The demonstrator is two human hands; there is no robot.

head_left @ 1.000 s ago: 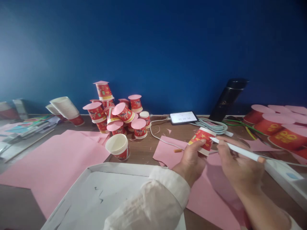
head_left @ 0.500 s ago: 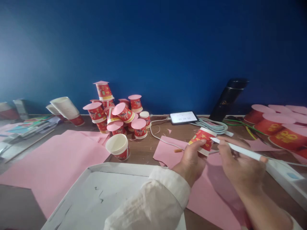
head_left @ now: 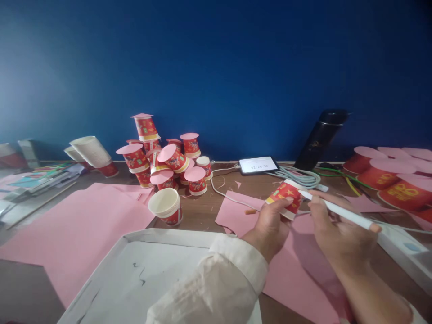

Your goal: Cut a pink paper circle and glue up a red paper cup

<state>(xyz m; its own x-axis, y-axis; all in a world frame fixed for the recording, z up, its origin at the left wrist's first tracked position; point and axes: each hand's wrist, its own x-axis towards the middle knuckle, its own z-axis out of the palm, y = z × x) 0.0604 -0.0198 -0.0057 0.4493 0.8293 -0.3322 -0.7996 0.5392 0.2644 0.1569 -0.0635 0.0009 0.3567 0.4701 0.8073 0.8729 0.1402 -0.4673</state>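
My left hand [head_left: 270, 227] is closed round a red printed paper cup [head_left: 281, 194], which lies tilted on its side above the pink paper. In my right hand [head_left: 340, 229] is a slim white pen [head_left: 351, 215], gripped between thumb and fingers. Its tip is at the cup's pale rim edge; whether it touches I cannot tell. Beneath both hands spreads a cut pink paper sheet [head_left: 286, 270]. Left of my hands stands a short stack of open paper cups [head_left: 165, 204]. Behind it, several red cups topped with pink paper discs [head_left: 173, 157] are piled up.
A white tray [head_left: 162, 261] lies in front, beside a large pink sheet [head_left: 81, 229]. A phone [head_left: 258, 165] with a timer, coiled cable [head_left: 300, 176] and black flask [head_left: 320, 139] stand along the wall. Larger disc-topped red cups [head_left: 405, 195] and a white power strip [head_left: 401, 247] are at right.
My right hand has shifted slightly right with the pen, its tip moving along the cup's rim end. The cup in my left hand has turned very slightly.
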